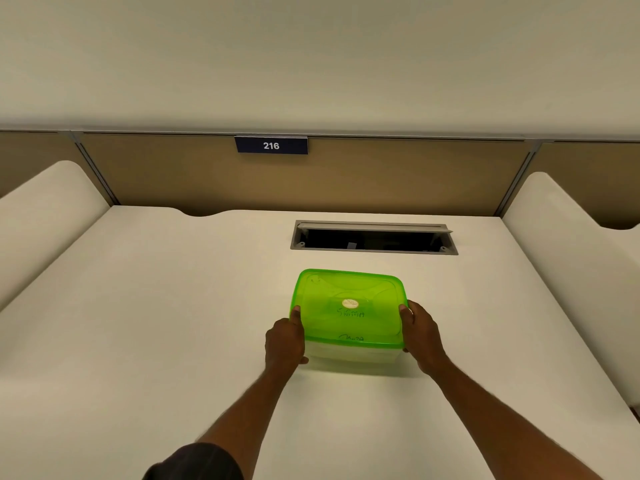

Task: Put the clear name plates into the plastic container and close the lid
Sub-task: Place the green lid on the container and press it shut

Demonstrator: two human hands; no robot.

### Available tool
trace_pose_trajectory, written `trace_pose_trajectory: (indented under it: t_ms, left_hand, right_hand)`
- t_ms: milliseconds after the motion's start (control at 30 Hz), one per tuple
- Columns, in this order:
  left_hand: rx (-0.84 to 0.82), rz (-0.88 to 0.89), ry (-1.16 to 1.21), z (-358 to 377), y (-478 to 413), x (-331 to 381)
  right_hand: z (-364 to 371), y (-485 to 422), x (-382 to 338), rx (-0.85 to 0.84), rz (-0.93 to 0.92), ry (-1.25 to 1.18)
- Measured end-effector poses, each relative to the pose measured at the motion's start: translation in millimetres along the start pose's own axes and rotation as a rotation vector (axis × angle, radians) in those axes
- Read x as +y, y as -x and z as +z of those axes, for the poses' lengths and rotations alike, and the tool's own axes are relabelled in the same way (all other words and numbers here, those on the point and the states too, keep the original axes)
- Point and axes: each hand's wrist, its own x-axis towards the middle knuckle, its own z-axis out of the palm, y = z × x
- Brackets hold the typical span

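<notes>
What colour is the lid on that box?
The rectangular plastic lid is translucent bright green; the head view shows it best.

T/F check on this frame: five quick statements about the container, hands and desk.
1. The green lid sits on the container. True.
2. One hand is off the container. False: the left hand and right hand both grip its sides.
3. The partition sign reads 218. False: it reads 216.
4. The cable hatch in the desk is open. True.
5. Loose name plates lie on the desk. False: none show on it.
</notes>
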Motion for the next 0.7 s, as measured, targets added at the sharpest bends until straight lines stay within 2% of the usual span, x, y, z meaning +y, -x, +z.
trace_pose_trajectory:
  t_ms: [267,467,533,700]
  left_hand:
    - [0.036,0.011,0.021,0,-2,-6]
    - [0.064,-0.048,-0.225,-13,-29,6]
    - [0.104,0.005,-0.255,-18,-45,18]
    - [0.079,0.176,-0.225,-13,-75,51]
  right_hand:
    - [-1,1,-4,-0.017,-0.002,-0.005]
    - [-4,2,-7,-0.042,0.028,-0.019]
    - [-3,2,-8,-0.034,0.023,-0.011]
    - [-3,1,-6,-0.02,0.011,0.005]
